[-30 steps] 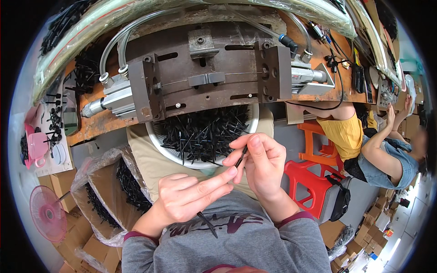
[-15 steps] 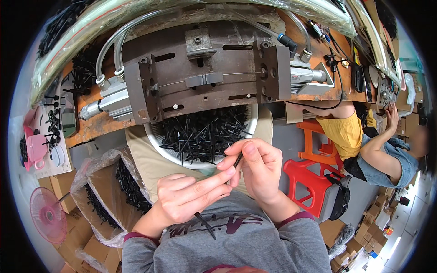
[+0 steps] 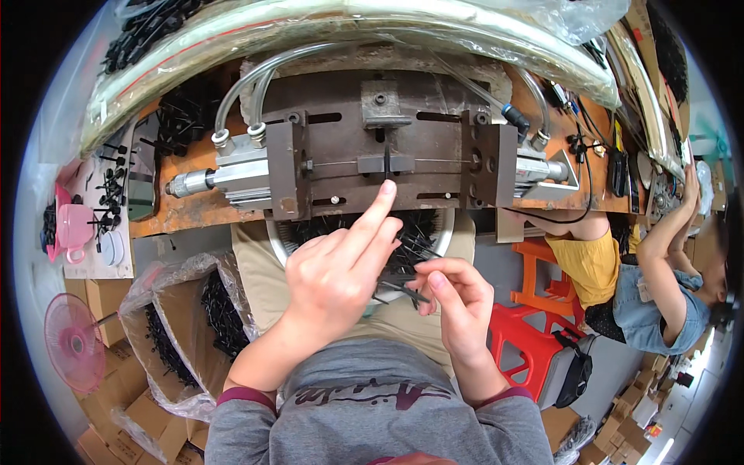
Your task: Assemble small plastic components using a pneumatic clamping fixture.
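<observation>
My left hand (image 3: 337, 267) reaches up to the metal fixture (image 3: 325, 139), its index finger stretched out and the thumb hidden beneath. That fingertip meets the lower end of a thin black rod (image 3: 387, 160), which stands across the small grey block (image 3: 370, 165) at the fixture's middle. Lower and to the right, my right hand (image 3: 463, 310) pinches a black rod-like part (image 3: 409, 291) between thumb and fingers. Below the fixture, on my lap, a white basket (image 3: 279, 242) holds many similar black parts, partly covered by my hands.
Silver air cylinders (image 3: 246, 177) with clear hoses flank the fixture on the wooden bench (image 3: 186, 217). A plastic-lined carton (image 3: 182, 310) of black parts and a pink fan (image 3: 77, 341) stand left. On the right are a red stool (image 3: 527, 345) and a seated person (image 3: 659, 287).
My left hand has moved up from beside my right hand to the fixture, where a black rod now stands in the block. My right hand has shifted slightly down and right.
</observation>
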{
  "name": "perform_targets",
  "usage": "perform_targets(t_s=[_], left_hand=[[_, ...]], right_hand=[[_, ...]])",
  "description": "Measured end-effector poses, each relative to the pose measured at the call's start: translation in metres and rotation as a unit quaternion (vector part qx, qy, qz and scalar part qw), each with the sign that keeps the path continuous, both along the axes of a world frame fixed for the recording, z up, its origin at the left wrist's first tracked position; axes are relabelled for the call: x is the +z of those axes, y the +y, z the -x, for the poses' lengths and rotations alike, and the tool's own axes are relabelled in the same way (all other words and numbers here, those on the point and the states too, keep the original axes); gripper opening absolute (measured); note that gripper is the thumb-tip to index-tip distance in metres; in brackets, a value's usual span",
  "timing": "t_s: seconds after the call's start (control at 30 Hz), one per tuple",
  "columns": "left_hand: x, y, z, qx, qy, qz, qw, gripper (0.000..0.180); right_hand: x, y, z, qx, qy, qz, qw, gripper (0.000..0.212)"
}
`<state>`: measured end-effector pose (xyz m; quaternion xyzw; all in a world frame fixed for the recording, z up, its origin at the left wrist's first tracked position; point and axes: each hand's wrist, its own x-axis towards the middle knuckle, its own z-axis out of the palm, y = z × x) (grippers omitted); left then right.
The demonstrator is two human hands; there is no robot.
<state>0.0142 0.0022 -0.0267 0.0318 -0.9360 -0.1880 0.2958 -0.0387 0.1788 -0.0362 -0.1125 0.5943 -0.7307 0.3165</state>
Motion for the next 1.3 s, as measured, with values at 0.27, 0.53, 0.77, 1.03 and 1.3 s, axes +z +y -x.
perform_targets(t_s=[0.27, 0.53, 0.77, 1.03, 1.3], left_hand=[[0.005, -0.004, 0.012, 0.017, -0.003, 0.024, 1.000, 0.023], [0.012, 0.003, 0.013, 0.038, -0.043, 0.028, 0.998, 0.024], [0.011, 0.003, 0.012, 0.043, -0.039, 0.029, 0.998, 0.025], [0.028, 0.011, -0.006, -0.014, -0.031, -0.172, 0.985, 0.043], [0.034, 0.004, -0.041, -0.174, -0.038, -0.352, 0.919, 0.041]], right_hand=[[-0.002, 0.000, -0.001, -0.008, 0.002, 0.039, 0.999, 0.015], [-0.001, 0.002, -0.002, 0.009, 0.019, 0.034, 0.999, 0.018], [0.005, -0.005, -0.001, 0.002, 0.065, 0.097, 0.993, 0.024], [0.027, -0.025, 0.010, -0.061, 0.056, 0.096, 0.992, 0.014], [0.025, -0.017, 0.029, -0.029, -0.047, 0.133, 0.990, 0.015]])
